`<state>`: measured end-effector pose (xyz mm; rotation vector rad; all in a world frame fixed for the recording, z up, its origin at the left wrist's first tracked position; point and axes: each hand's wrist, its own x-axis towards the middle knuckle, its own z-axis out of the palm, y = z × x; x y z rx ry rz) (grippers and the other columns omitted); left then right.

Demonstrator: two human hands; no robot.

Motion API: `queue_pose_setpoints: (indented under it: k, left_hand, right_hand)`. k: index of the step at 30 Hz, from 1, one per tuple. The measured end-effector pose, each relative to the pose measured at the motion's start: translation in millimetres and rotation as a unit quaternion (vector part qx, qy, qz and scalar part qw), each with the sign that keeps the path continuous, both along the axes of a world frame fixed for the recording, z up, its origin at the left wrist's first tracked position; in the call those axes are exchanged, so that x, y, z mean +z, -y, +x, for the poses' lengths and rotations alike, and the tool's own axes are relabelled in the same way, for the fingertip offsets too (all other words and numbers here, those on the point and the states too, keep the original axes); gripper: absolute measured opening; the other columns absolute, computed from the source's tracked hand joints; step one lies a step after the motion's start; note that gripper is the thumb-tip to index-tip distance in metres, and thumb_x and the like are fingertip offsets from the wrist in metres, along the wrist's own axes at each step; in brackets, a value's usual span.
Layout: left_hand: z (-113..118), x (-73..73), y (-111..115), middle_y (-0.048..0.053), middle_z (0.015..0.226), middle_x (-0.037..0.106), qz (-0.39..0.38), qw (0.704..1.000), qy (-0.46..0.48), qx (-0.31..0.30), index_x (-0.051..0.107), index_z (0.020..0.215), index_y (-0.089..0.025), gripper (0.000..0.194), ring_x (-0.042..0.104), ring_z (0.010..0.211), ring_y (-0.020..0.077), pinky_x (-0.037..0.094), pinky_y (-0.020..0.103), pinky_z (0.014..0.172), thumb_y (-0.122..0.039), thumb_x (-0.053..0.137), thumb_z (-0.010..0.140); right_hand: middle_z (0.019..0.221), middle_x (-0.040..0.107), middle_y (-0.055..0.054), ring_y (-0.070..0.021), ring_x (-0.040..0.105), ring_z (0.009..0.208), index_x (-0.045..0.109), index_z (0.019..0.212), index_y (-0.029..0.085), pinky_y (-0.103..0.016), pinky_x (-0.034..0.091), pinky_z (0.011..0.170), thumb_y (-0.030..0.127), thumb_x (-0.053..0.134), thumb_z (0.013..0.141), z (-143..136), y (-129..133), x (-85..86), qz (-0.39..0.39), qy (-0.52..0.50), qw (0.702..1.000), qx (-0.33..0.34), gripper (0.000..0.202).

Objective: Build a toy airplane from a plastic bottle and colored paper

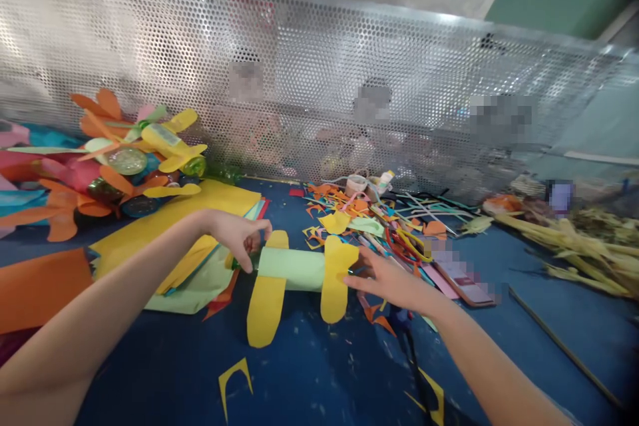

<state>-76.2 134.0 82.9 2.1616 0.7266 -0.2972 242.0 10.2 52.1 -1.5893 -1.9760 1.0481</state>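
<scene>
The plane [299, 269] lies on its side on the table [164, 366], between the hands. Judged by eye: light, with a slick, fairly stiff body (probably a bottle under the green paper) and soft yellow wings that would crease; best held by the body. The left hand [234, 236] is at its left end, thumb and forefinger well apart; contact unconfirmed. The right hand [392, 279] has thumb and fingers apart at the right end, apparently touching yellow paper; I cannot tell whether they grip.
</scene>
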Motion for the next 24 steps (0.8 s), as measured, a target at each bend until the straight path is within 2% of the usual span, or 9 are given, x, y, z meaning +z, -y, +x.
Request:
queue_pose_setpoints:
  k: [4,7,10,14,19,24]
  left_hand:
    - [1,0.1,-2,-0.001,0.082,0.056,0.049,0.997,0.063,0.006,0.034,0.107,-0.023,0.061,0.056,0.073,0.0174,0.043,0.027,0.063,-0.036,0.071,0.060]
    - [4,-5.3,-5,0.001,0.090,0.054,0.105,0.982,0.141,0.063,0.034,0.109,-0.023,0.062,0.055,0.078,0.0180,0.043,0.028,0.067,-0.035,0.071,0.061]
    - [8,-16.7,-10,0.003,0.097,0.052,0.133,0.964,0.195,0.119,0.034,0.111,-0.024,0.063,0.054,0.080,0.0188,0.044,0.031,0.068,-0.036,0.071,0.061]
    - [14,-35.7,-20,0.003,0.098,0.050,0.158,0.950,0.232,0.139,0.036,0.110,-0.025,0.060,0.053,0.085,0.0197,0.043,0.034,0.076,-0.036,0.071,0.063]
    - [15,-51.8,-30,0.002,0.097,0.049,0.166,0.940,0.264,0.139,0.038,0.106,-0.025,0.050,0.051,0.091,0.0192,0.042,0.036,0.084,-0.035,0.067,0.067]
    - [7,-53.0,-39,0.006,0.105,0.049,0.183,0.935,0.255,0.164,0.040,0.103,-0.021,0.042,0.052,0.097,0.0212,0.040,0.038,0.088,-0.037,0.062,0.071]
  right_hand:
    - [0.116,0.057,-0.009,-0.0222,0.059,0.099,0.041,0.121,0.022,-0.039,0.050,0.084,0.043,0.060,0.076,3,-5,-0.1,0.056,-0.049,0.997,-0.028,0.053]
    - [0.125,0.051,-0.010,-0.0218,0.053,0.110,0.041,0.122,0.022,-0.038,0.046,0.091,0.039,0.060,0.076,7,-12,-0.9,0.119,-0.084,0.987,-0.063,0.053]
    - [0.132,0.045,-0.010,-0.0215,0.046,0.119,0.035,0.128,0.022,-0.039,0.041,0.098,0.037,0.057,0.078,9,-18,-8.1,0.146,-0.117,0.980,-0.075,0.057]
    - [0.138,0.038,-0.013,-0.0220,0.040,0.125,0.026,0.135,0.020,-0.041,0.034,0.104,0.037,0.054,0.079,13,-26,-26.5,0.150,-0.117,0.976,-0.102,0.065]
    - [0.135,0.044,-0.014,-0.0229,0.043,0.123,0.035,0.131,0.018,-0.042,0.034,0.104,0.033,0.054,0.078,17,-31,-40.4,0.148,-0.090,0.977,-0.128,0.059]
    - [0.123,0.055,-0.017,-0.0224,0.054,0.112,0.043,0.126,0.014,-0.040,0.044,0.095,0.027,0.052,0.079,15,-29,-34.2,0.154,-0.041,0.973,-0.165,0.049]
